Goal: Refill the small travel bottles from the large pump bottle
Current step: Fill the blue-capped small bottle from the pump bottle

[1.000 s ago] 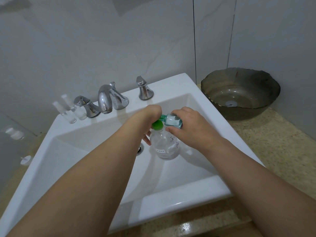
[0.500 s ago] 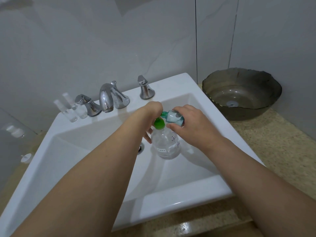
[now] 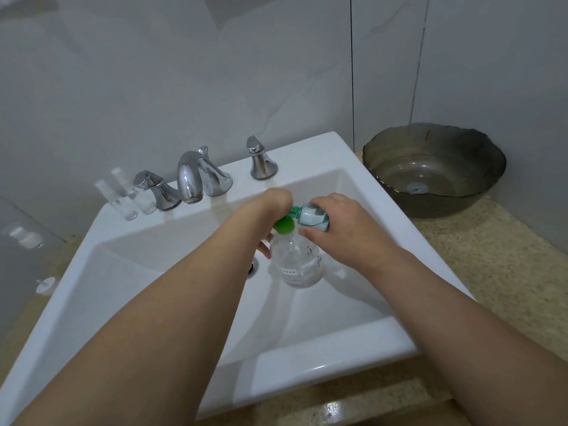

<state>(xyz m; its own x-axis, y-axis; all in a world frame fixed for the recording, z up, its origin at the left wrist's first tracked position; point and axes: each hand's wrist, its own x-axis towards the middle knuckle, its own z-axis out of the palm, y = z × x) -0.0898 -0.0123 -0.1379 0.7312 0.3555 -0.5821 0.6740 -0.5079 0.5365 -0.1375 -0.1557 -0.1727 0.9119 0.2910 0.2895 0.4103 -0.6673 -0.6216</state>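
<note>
A clear large pump bottle [image 3: 299,265] with a green pump head [image 3: 284,225] stands in the white sink basin [image 3: 338,305]. My left hand [image 3: 273,207] is bent down over the green pump head; its fingers are mostly hidden. My right hand [image 3: 341,222] grips a small travel bottle [image 3: 312,217] holding bluish-green liquid, tilted on its side with its neck against the pump's outlet. Two more clear small bottles [image 3: 129,195] stand on the sink rim left of the tap.
A chrome faucet [image 3: 196,176] with two handles sits at the back of the sink. A dark glass bowl [image 3: 433,167] rests on the speckled counter at right. A small white cap [image 3: 46,285] lies left of the sink.
Both hands and the bottles stay in nearly the same place; the small bottle has shifted slightly right, against the pump outlet.
</note>
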